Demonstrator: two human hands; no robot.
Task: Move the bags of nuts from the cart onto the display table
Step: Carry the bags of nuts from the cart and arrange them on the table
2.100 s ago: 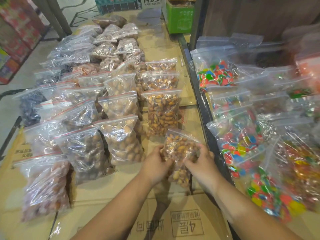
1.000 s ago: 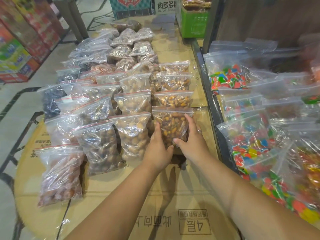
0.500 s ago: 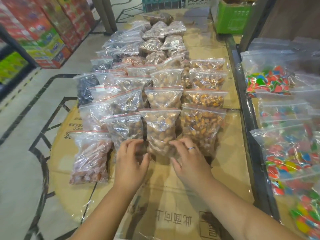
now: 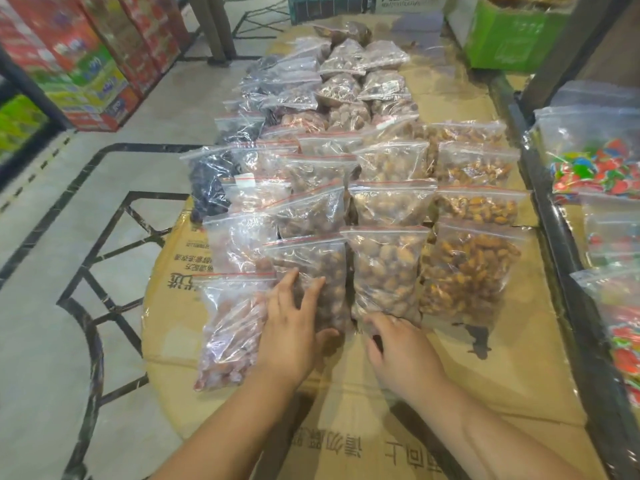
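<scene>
The left hand (image 4: 294, 330) lies on the lower half of a zip bag of dark brown nuts (image 4: 318, 258). Its fingers are straight and spread on the plastic, and the thumb runs along the bottom edge of the bag; the hand presses the bag and is not clenched around it.

Just to the right of it, the right hand (image 4: 405, 355) is at the bottom edge of a zip bag of pale nuts (image 4: 384, 271). The fingers bend down at this edge and their tips are hidden, so I cannot tell if they pinch the bag or only touch it.

Both bags lie side by side, touching, in the nearest row on the display table (image 4: 512, 368) (its top is covered with flat cardboard that carries printed characters). On the right of the right hand's bag, and against it, lies a bag of orange-brown nuts (image 4: 467, 271). Just beside the left hand, on its outer side, lies a bag of pinkish nuts (image 4: 225, 327).

Beyond both hands more rows of zip bags (image 4: 346, 88) overlap one another toward the far end of the table. Well to the right of the right hand, past a dark metal rail (image 4: 550, 237), there are bags of coloured candy (image 4: 588, 168).
</scene>
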